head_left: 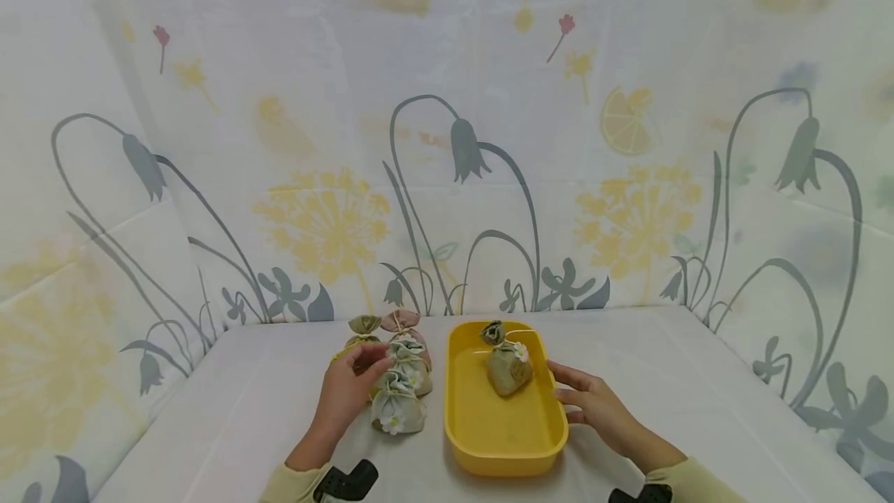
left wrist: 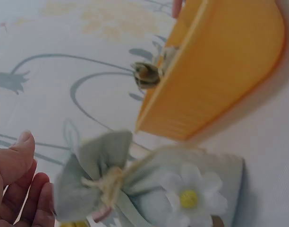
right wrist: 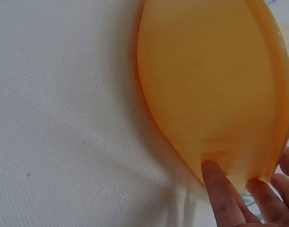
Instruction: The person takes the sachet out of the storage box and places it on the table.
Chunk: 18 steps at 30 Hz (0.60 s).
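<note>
My left hand [head_left: 352, 386] hovers beside a cluster of small drawstring pouches on the left, fingers loosely bent. In the left wrist view a pale green pouch [left wrist: 140, 184] with a white flower lies just beyond those fingers, with a gap between. My right hand [head_left: 597, 410] touches the outer right side of a yellow plastic tub [head_left: 506, 464]. Its fingertips [right wrist: 213, 172] rest against the tub's wall in the right wrist view. Inside the tub lies one olive-green pouch [head_left: 508, 371] with a white flower at its tied neck.
An olive pouch [head_left: 365, 324] and a pinkish pouch [head_left: 401, 322] sit at the back of the cluster, partly hidden. White cloth [head_left: 698, 379] covers the table. A flower-printed curtain [head_left: 447, 177] rises behind it and at both sides.
</note>
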### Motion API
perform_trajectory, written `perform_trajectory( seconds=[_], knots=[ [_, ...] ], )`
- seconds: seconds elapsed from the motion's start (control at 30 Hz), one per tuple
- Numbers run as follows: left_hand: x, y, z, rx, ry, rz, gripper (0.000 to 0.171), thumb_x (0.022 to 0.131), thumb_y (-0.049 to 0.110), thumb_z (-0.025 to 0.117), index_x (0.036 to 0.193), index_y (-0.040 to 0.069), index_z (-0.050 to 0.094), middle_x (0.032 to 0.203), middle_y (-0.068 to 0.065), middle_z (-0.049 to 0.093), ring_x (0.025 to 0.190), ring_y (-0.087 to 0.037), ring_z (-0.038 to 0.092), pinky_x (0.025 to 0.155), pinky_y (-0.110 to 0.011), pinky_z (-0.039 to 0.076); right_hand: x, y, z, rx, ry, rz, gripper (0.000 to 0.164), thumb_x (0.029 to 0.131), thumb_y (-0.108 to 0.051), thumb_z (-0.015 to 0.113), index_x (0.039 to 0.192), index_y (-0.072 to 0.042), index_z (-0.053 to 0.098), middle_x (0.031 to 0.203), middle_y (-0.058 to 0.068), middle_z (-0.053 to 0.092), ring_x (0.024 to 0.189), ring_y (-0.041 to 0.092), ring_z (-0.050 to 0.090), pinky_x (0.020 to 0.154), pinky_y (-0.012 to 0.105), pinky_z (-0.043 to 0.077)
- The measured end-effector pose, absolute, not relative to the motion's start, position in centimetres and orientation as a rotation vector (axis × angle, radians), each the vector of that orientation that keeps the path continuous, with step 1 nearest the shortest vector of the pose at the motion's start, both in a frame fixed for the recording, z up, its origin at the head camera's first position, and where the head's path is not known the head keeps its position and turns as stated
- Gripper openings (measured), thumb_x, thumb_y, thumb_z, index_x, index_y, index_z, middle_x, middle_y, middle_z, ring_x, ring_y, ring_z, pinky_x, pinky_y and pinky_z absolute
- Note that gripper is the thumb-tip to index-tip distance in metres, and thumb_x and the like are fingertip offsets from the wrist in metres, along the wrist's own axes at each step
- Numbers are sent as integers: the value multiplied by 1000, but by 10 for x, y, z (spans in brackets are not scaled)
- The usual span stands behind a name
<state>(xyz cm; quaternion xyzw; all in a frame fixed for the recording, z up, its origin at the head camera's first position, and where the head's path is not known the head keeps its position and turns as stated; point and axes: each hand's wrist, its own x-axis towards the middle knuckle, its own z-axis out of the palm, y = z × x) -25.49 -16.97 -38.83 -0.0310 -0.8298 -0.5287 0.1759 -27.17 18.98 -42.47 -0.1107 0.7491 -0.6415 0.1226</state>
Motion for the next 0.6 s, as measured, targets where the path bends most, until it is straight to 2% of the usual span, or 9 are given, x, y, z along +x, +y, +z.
perform_trajectory(
  seconds=[0.23, 0.6],
  knots=[
    [-252, -152, -375, -185, -2305, -1585, 22, 86, 9, 67, 106, 1, 65, 100, -11, 64, 94, -22, 60, 80, -28, 50, -272, 190, -425, -334, 2182, -1870, 56, 97, -15, 50, 143, 7, 26, 144, 30, 25, 119, 38, 45, 80, 42, 51],
    [-261, -129, -375, -334, -2295, -1672, 25, 87, 14, 67, 109, 2, 64, 99, -9, 63, 91, -20, 60, 79, -25, 50, -272, 191, -425, -354, 2169, -1877, 56, 97, -15, 50, 143, 7, 26, 144, 31, 24, 120, 38, 45, 80, 42, 51]
  ],
)
